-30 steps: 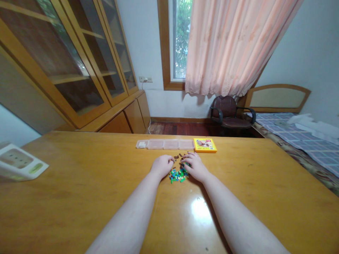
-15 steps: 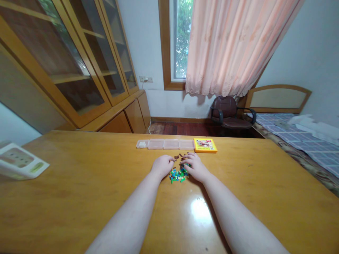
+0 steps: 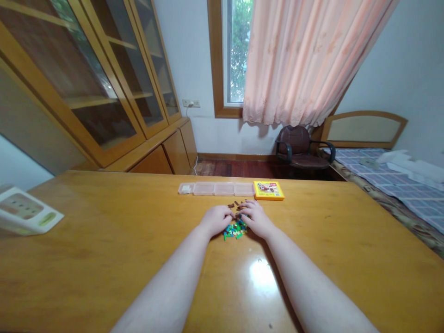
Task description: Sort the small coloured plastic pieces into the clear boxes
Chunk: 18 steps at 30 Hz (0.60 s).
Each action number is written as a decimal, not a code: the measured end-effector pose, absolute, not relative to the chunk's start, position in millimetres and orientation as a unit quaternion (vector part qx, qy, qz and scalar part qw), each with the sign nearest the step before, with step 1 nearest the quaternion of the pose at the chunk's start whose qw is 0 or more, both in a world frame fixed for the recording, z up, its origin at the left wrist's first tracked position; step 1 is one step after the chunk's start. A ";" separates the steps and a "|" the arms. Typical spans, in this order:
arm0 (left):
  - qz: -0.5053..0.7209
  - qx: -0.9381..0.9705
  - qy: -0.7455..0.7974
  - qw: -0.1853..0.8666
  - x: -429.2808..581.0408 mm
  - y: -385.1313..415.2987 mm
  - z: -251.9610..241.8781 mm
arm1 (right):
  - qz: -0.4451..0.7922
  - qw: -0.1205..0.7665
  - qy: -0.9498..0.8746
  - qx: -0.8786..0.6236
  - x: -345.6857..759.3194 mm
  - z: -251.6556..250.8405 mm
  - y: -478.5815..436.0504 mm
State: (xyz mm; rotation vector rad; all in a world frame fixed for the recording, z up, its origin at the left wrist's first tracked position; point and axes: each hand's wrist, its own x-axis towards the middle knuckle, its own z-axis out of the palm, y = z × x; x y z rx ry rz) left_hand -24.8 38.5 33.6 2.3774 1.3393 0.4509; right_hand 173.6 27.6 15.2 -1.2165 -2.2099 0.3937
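Observation:
A small heap of green, blue, white and yellow toy bricks point(image 3: 236, 229) lies on the table between my hands. Beyond it are several brown bricks point(image 3: 231, 205). My left hand point(image 3: 218, 220) comes in from the heap's left, fingers bent and close together at its upper edge; whatever they pinch is too small to make out. Over the right side of the heap rests my right hand point(image 3: 255, 218), its fingers apart and reaching toward the brown bricks. Its fingertips partly cover the bricks beneath.
Behind the bricks, a row of clear plastic trays point(image 3: 224, 188) stretches left from a yellow box point(image 3: 269, 190) with a printed picture. On the table's left edge stands a white and green container point(image 3: 31, 210). Past the far edge are a chair point(image 3: 294, 143) and a bed point(image 3: 391, 166).
My left hand has shifted right, its fingertips now near those of my right hand and covering the heap's upper left. My right hand stays almost in place.

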 end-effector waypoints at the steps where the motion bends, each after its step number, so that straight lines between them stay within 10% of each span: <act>1: 0.152 0.853 0.462 0.189 -24.1 37.7 33.6 | 0.145 0.298 -0.827 -0.455 173.7 15.0 28.3; 18: 0.145 0.810 0.533 0.194 -24.2 39.7 33.6 | 0.138 0.280 -0.822 -0.476 174.6 12.9 29.7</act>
